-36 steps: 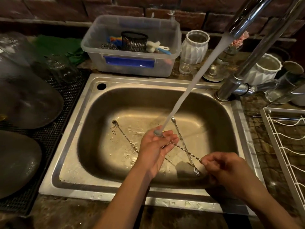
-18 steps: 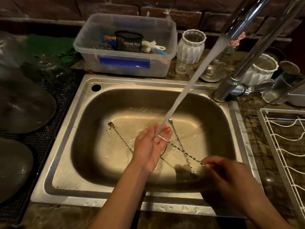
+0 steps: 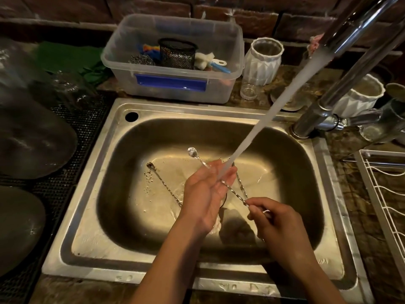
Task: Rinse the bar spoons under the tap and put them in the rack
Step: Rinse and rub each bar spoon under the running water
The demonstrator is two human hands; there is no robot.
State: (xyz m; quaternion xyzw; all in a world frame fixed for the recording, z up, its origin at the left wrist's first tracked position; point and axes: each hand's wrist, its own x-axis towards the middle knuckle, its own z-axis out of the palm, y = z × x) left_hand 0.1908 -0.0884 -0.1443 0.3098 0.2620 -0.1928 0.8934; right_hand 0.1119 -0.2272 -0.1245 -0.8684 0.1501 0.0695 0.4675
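Observation:
Over the steel sink (image 3: 92,194) a twisted bar spoon (image 3: 233,193) is under the running stream from the tap (image 3: 341,31). My right hand (image 3: 276,222) pinches its near end. My left hand (image 3: 208,194) has its fingers wrapped loosely around the stem, and the spoon's bowl (image 3: 192,151) sticks out beyond them. Two more bar spoons lie on the sink floor: one at the left (image 3: 163,183), one (image 3: 241,185) partly hidden behind the held spoon. The white wire rack (image 3: 385,207) stands at the right.
A clear plastic tub (image 3: 175,60) with a mesh cup and sponges sits behind the sink. White ribbed cups (image 3: 263,60) and small glasses stand near the tap base. Dark upturned glassware rests on a black mat (image 3: 76,128) at the left.
The held spoon has slid away from me through my left hand, so its bowl now pokes out past the fingers. My right hand has moved closer to the left.

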